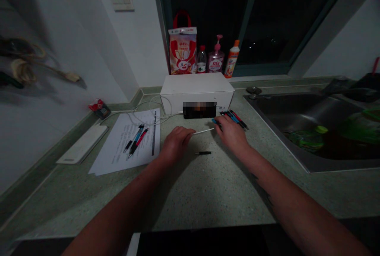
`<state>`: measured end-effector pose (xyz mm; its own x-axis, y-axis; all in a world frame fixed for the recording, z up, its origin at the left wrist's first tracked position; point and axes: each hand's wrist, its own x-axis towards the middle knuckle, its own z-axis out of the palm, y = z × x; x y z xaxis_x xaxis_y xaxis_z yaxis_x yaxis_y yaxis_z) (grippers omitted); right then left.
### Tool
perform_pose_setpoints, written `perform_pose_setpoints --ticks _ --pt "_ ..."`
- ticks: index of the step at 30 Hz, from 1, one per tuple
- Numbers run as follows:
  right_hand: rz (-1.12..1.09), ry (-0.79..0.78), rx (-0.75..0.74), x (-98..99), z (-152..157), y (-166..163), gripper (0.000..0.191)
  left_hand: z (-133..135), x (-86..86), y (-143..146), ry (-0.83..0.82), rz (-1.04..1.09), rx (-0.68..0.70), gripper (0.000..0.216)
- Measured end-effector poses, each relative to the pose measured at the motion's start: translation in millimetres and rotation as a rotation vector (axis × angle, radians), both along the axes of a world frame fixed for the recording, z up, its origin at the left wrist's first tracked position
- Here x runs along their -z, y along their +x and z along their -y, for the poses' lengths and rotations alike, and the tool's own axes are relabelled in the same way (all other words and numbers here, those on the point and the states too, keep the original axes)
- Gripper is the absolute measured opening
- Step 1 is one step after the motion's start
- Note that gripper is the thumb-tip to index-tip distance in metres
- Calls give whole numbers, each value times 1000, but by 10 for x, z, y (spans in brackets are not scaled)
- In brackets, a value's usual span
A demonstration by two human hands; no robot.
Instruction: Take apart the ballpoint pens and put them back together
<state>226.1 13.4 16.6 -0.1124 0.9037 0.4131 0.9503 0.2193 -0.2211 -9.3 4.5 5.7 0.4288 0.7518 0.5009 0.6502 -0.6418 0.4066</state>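
My left hand (175,143) is closed, pinching one end of a thin white pen refill (203,131) that points right. My right hand (231,133) is curled over a blue pen part (215,121) near the refill's other end; its fingers look closed on it. A small black pen piece (203,153) lies on the green counter (208,188) between my wrists. Several blue and red pens (236,118) lie just beyond my right hand. Three more pens (135,140) rest on a printed sheet of paper (124,145) to the left.
A white box (197,89) stands behind my hands with a dark phone (199,110) leaning on it and a white cable (142,113). Bottles (215,60) and a bag (182,50) line the window sill. A steel sink (297,129) is on the right.
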Motion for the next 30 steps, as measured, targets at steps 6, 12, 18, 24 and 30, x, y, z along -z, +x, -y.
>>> perform_pose_setpoints --ticks 6,12,18,24,30 --pt "8 -16 -69 -16 32 -35 25 -7 -6 -22 100 45 -48 26" --pt "66 -53 -107 -31 44 -38 26 -9 -6 -30 101 -42 -65 26" --pt "120 -106 -256 -63 101 -107 24 48 -32 13 65 -11 -27 23" --pt "-78 -78 -277 -1 112 -167 28 53 70 86 -87 282 -123 59" --pt "-421 -44 -194 47 50 -153 46 98 54 103 -137 -72 227 28"
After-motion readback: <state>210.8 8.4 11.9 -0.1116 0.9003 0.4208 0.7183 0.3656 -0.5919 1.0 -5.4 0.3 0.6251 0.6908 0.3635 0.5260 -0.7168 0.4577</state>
